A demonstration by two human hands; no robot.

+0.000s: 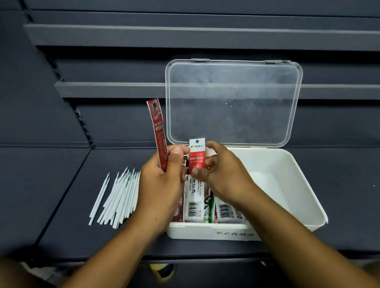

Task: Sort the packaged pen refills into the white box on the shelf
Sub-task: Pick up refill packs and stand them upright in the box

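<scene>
The red and white refill pack (196,159) stands upright between the two hands, just above the near left part of the white box (304,193). It has "DM-2018" printed on its red part and a small hole in its white top. The right hand (224,177) pinches it. The thumb presses on the front low down, and the fingers curl round the top edge and behind it.

The left hand (160,188) is just to the left of that grip. Its thumb tip is right beside the pack's left edge, but I cannot tell if it touches. The fingers of this hand are curled round a long dark red pack (157,127). That pack sticks up out of the fist and leans a little to the left.

Right under the grip, more refill packs (194,205) lie flat in the left part of the box. They lie side by side with their barcodes toward the near wall. Among them is a green pack (208,206). To the right of the grip the white floor of the box shows. Behind the grip the clear lid (231,101) stands up, joined to the far wall of the box. The near wall has faint writing on it.

To the left of the left hand, a bunch of thin white refills (120,197) lies loose on the dark grey shelf (42,188), beside the box. One of them lies a bit apart on the far left. More dark shelves rise behind the lid.
</scene>
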